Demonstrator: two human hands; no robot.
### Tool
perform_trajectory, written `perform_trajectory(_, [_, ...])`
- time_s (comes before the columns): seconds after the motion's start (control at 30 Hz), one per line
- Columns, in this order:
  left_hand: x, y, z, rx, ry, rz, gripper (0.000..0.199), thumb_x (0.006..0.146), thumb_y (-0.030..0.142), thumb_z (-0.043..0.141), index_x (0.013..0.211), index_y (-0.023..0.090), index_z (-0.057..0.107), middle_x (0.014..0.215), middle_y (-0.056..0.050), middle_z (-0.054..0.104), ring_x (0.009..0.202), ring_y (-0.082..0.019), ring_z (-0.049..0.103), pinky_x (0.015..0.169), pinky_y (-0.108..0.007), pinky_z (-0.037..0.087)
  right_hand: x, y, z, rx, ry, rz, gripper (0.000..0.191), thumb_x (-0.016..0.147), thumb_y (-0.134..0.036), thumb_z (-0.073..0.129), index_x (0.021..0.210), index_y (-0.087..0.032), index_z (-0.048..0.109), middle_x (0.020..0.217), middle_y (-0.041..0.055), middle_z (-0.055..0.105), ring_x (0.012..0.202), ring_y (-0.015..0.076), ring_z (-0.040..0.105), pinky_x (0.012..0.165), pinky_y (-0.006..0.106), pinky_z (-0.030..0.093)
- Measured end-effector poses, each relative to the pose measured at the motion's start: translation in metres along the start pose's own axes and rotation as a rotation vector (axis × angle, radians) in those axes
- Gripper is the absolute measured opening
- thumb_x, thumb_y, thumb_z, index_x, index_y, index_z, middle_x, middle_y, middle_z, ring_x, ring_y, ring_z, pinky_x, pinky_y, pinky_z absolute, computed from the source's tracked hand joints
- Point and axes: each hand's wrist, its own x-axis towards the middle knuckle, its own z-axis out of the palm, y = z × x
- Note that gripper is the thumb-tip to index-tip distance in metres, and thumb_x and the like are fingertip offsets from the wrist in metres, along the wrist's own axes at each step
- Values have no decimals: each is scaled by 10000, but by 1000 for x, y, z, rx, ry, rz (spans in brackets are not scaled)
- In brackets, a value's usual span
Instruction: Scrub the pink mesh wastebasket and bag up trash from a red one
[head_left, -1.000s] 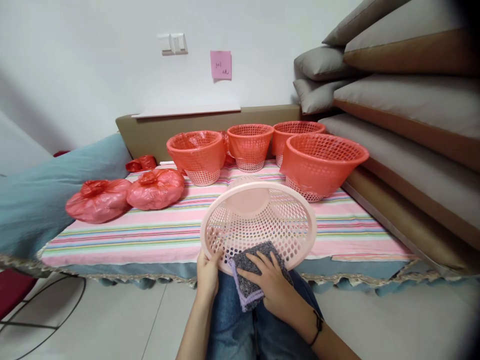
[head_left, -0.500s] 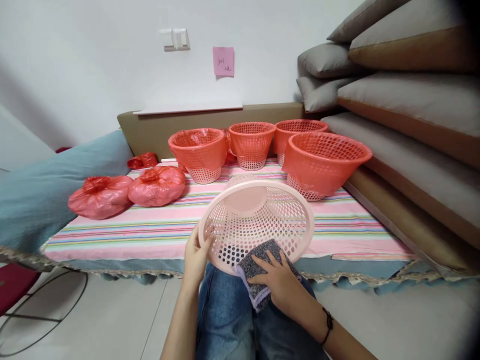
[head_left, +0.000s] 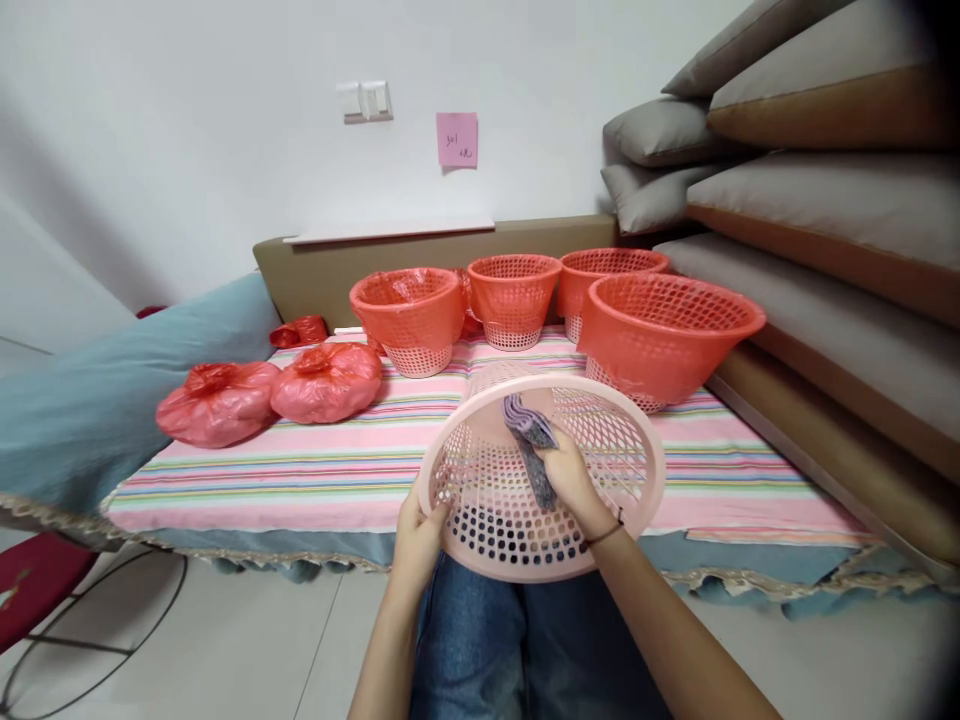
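Note:
A pale pink plastic basket (head_left: 491,560) with a holed wall is tilted over my lap, its opening toward me. My left hand (head_left: 421,522) grips its left rim, thumb on the inside. Inside the opening, my right hand (head_left: 568,472) holds a folded grey cloth (head_left: 534,450) with purple edging. The cloth is in front of the basket's bottom and inner wall; whether it touches them I cannot tell.
Several baskets lined with red bags (head_left: 667,340) stand at the back of the striped sofa cover (head_left: 300,490). Two tied red bags (head_left: 326,385) lie on the left. Grey and brown cushions (head_left: 825,210) are piled at the right. A red stool (head_left: 45,580) stands at lower left.
My right hand has moved up from the near rim into the basket with the cloth, which is now bunched in its fingers. The basket and my left hand appear slightly lower and further right.

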Motion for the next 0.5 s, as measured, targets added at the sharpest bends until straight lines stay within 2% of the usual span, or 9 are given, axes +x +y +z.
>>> perform_trajectory(0.07, [0,1,0,13,14,-10,598,697,276,755,1280,206,641,1365,-120,632,1321,-308,540,1174,-474,337,21,11,17,-43,47,-2,451,810,-268,482,1208,-156,662,1207,87,714,1128,252,634,1043,438,456])
perform_trajectory(0.17, [0,-2,0,18,10,-6,565,696,251,737,1254,208,658,1334,-109,656,1315,-297,546,1174,-466,338,40,30,42,-90,9,24,511,783,-188,441,1251,-164,644,1276,82,683,1195,229,608,1088,421,418])
perform_trajectory(0.33, [2,-4,-4,70,8,-14,475,689,224,706,1163,191,709,1262,-110,699,1250,-304,600,1141,-482,382,44,54,80,-186,-105,73,495,777,-99,462,1218,-168,676,1263,92,688,1212,243,602,1131,432,370])
perform_trajectory(0.4, [3,-2,-6,109,16,-21,437,687,229,703,1121,184,725,1219,-112,720,1205,-313,628,1116,-499,407,43,57,87,-211,-137,82,400,858,-126,496,1218,-175,666,1289,110,663,1218,251,591,1128,458,370])
perform_trajectory(0.47, [3,0,-8,127,9,-17,427,692,250,709,1113,180,727,1213,-113,722,1196,-316,633,1115,-499,407,43,54,89,-221,-179,77,289,937,-250,557,1202,-184,651,1288,102,643,1186,257,597,1071,484,429])
perform_trajectory(0.5, [4,0,-8,122,3,-14,439,700,263,712,1132,181,721,1233,-112,713,1212,-312,624,1123,-493,400,42,51,88,-223,-202,67,290,948,-324,584,1195,-184,643,1282,93,634,1166,255,602,1036,485,460])
